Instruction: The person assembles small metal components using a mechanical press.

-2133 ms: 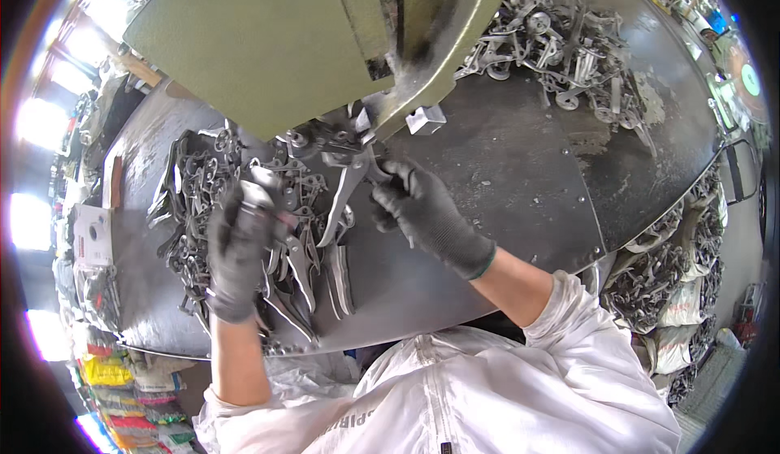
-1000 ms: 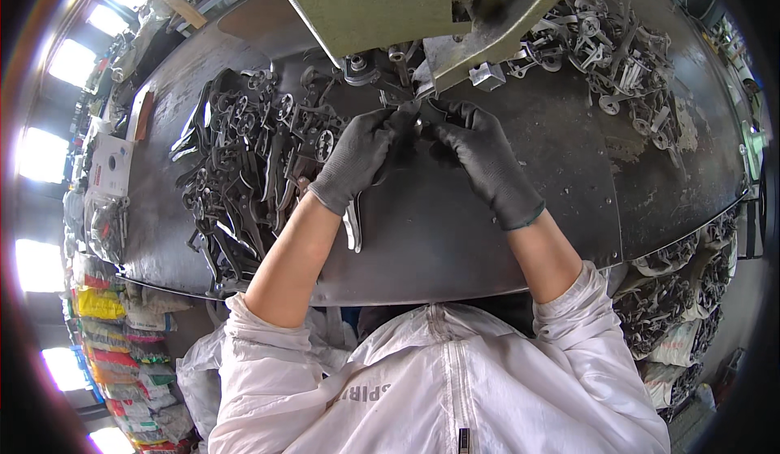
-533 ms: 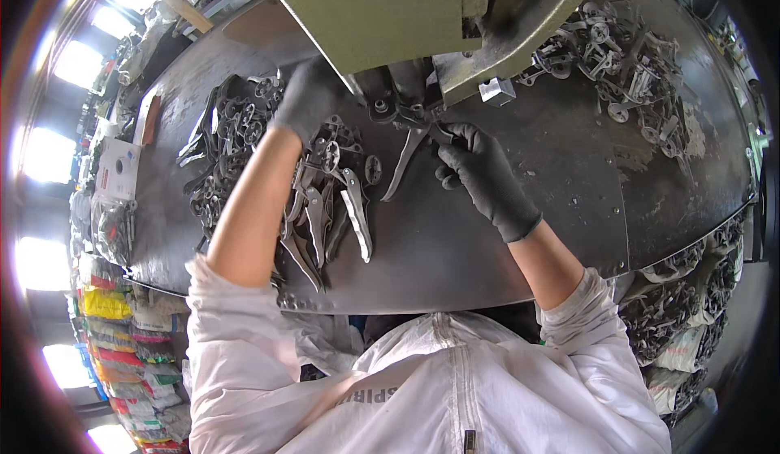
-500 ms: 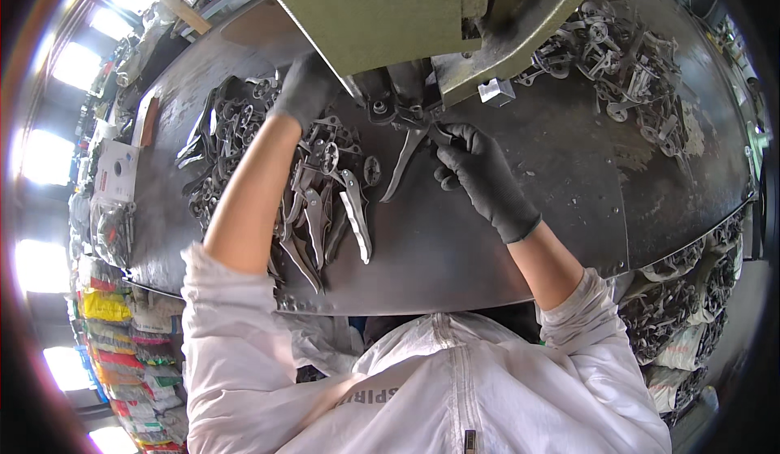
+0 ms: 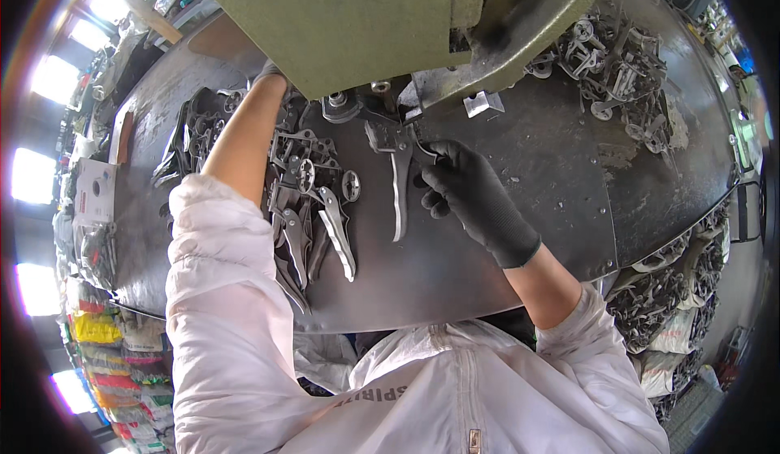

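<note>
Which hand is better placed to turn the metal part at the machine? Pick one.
Likely the right hand: it grips that metal part, while the left hand is mostly hidden behind the green machine.

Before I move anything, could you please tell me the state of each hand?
Left hand: mostly hidden behind the machine, so open or closed cannot be told.
Right hand: closed, holding a metal part by one arm.

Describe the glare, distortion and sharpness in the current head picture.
Head view: windows at left are blown out white; the table bows along its near edge; the right hand and pliers look fairly sharp; the left hand is mostly hidden behind the green machine.
</note>
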{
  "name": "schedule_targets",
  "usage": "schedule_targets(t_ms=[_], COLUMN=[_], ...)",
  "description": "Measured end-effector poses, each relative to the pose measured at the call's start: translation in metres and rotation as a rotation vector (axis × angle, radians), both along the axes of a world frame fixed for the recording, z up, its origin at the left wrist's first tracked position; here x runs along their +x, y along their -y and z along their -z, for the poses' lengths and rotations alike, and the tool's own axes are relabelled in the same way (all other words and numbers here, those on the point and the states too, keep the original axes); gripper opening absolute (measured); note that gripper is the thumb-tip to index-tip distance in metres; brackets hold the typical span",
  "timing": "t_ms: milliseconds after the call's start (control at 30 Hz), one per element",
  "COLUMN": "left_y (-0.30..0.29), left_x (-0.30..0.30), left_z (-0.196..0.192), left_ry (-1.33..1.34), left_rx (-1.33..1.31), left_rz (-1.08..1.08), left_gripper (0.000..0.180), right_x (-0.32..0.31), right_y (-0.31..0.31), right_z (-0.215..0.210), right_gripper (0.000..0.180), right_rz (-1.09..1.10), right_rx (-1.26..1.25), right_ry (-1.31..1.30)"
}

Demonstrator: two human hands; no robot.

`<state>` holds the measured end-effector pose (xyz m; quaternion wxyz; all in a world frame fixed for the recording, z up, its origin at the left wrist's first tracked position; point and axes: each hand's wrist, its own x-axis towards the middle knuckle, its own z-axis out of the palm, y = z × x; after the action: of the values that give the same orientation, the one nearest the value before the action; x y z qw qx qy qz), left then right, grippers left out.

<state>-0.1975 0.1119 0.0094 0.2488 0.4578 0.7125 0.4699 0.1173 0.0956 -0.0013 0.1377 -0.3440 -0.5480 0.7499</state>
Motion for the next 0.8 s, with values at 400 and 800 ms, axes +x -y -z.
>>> schedule_targets(t_ms=[400,800], left_y=[0.115,0.172], left_x=[0.066,0.176], left_z=[-0.079,-0.036], left_ry=[0.079,0.708], left_rx=[-0.231,-0.18], left_rz=[-0.057,0.089], left_gripper=[0.038,0.023], right_x=[-0.001,-0.015], right_y=[0.007,-0.13], right_z=[0.023,0.02], right_gripper=[0.04,0.03], right_rz=[0.054,0.165], right_rx=[-0.017,1.157], right_ry=[-0.044,0.299])
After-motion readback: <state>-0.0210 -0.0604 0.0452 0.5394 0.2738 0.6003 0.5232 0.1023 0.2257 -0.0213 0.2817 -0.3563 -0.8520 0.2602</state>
